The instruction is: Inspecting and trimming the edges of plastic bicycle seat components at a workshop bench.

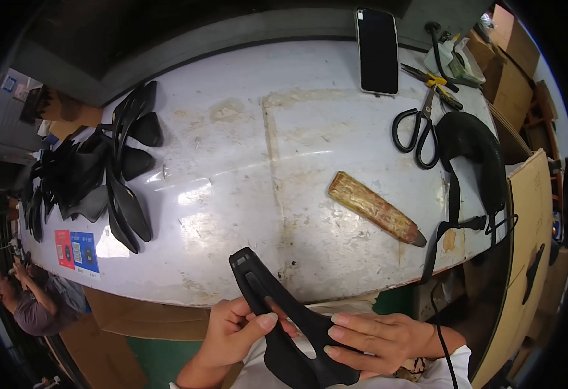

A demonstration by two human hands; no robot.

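Observation:
A black bicycle saddle [297, 312] with a long slot down its middle is in both my hands, just off the table's near edge. Its narrow nose points away from me and a little left. My left hand [235, 330] pinches the left side beside the slot, thumb on top. The fingers of my right hand [378, 340] are laid over the wider rear part on the right, gripping it; my right thumb is hidden. Farther off, a flat, worn yellow-brown tapered piece [374, 207] with a dark tip lies on the table.
On the white worn table [225, 155], several black curved saddle parts [89, 168] are piled at left. At the far right lie a phone [378, 52], yellow-handled pliers [433, 79], black scissors [420, 129] and a black strapped item [475, 155]. Cardboard boxes [517, 259] flank the table; another person [37, 301] sits at left.

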